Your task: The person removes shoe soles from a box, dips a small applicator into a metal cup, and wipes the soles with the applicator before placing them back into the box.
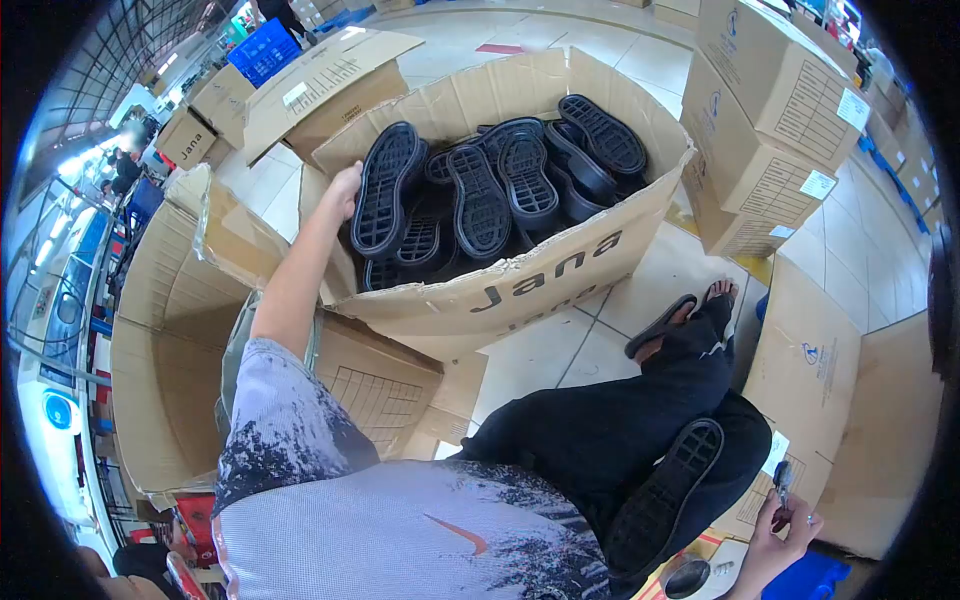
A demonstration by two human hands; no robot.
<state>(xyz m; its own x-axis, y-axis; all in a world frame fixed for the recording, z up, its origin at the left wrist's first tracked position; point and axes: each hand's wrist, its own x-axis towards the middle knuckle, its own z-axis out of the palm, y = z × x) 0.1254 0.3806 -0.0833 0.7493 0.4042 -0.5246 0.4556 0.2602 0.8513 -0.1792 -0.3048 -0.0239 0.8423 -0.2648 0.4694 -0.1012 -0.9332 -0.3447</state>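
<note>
My left hand (345,192) reaches out to the carton's left side. Its fingers are around the edge of a black shoe sole (388,190), which stands tilted with its gridded face towards me. More black soles (480,200) lie piled in the same open cardboard box (560,285), marked "Jana". Low on the right, my right hand (785,540) is closed on a small metal tool (783,478) whose exact kind I cannot make out. Another black sole (668,495) rests on my lap, on the dark trousers.
Stacked closed cartons (770,120) stand at the right, beyond a tiled floor. An open carton (170,370) is on my left, and a flat-topped carton (320,85) is behind the sole box. A blue crate (262,50) sits farther back. Near my right hand is a round dark container (686,577).
</note>
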